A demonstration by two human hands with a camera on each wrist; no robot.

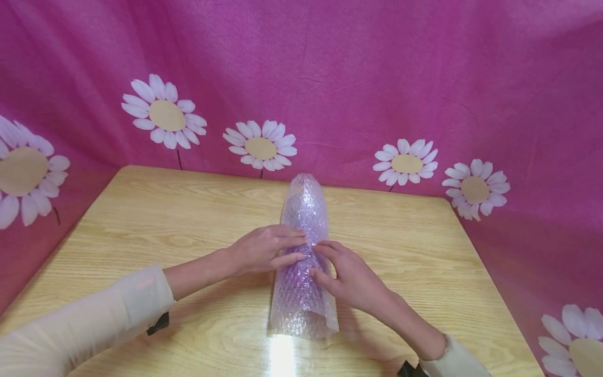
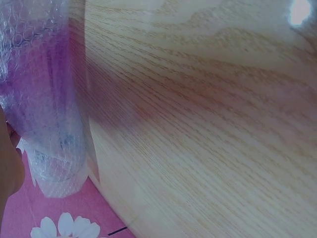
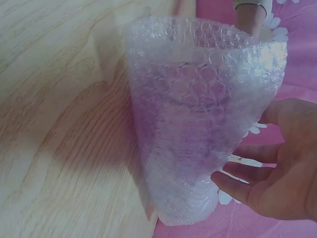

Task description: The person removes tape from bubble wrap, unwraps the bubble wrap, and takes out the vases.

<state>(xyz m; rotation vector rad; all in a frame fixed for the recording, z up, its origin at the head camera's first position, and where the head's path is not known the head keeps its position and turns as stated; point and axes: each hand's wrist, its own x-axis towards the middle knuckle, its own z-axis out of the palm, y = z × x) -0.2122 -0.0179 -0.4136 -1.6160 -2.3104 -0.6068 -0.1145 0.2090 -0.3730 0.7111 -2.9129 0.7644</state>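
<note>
I note room to pass over the bench outward of the left fingers and right fingers; the bubble-wrapped bundle blocks the way beneath them, and the magenta curtain rises beyond them.

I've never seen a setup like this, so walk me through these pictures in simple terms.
There is no robot here, just a person working with two bare hands. The wide picture comes from a camera worn on the head, looking forward and down. The other two come from cameras on the wrists, one per arm.

On the wooden table lies a roll of bubble wrap, with something purple showing through; the wrap hides exactly what. The left hand and right hand rest their fingers on the wrap rather than gripping it. Behind is a pink cloth with white flowers.
</note>
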